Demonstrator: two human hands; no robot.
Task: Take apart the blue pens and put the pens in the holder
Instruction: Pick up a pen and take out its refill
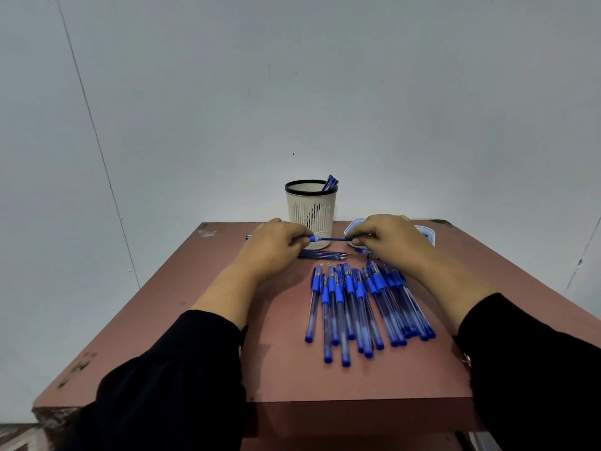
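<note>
A bare grey wall stands behind your reddish-brown table. Your left hand curls round the barrel of a blue pen, held level in front of the white holder, where a few pens already stand. Your right hand pinches the thin refill drawn out of it. Loose refills lie below; the pile of blue pens lies nearer you.
</note>
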